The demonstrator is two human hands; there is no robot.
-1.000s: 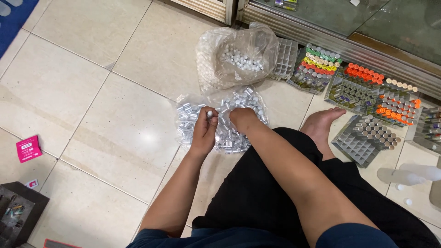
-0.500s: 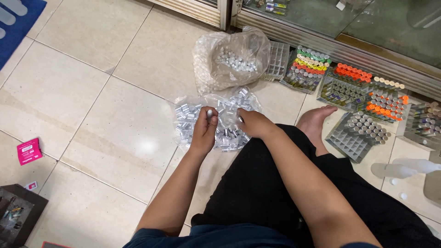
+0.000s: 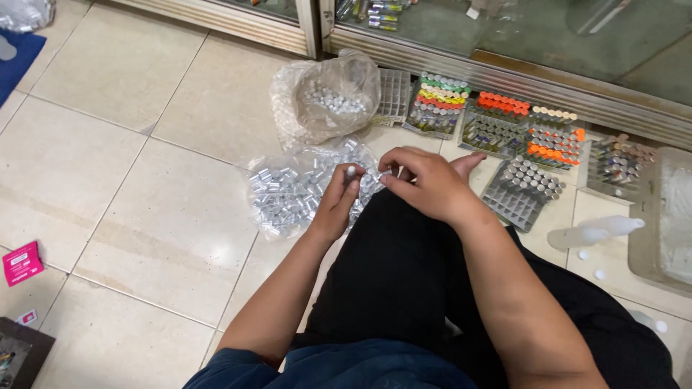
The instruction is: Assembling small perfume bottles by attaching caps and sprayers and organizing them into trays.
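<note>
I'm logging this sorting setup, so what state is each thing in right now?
Left hand: holds a small silver cap upright.
Right hand: fingers pinched, contents hidden.
Flat clear bag of silver caps: lying open on the floor.
Upright clear bag: mouth open.
Grey grid tray: partly filled.
</note>
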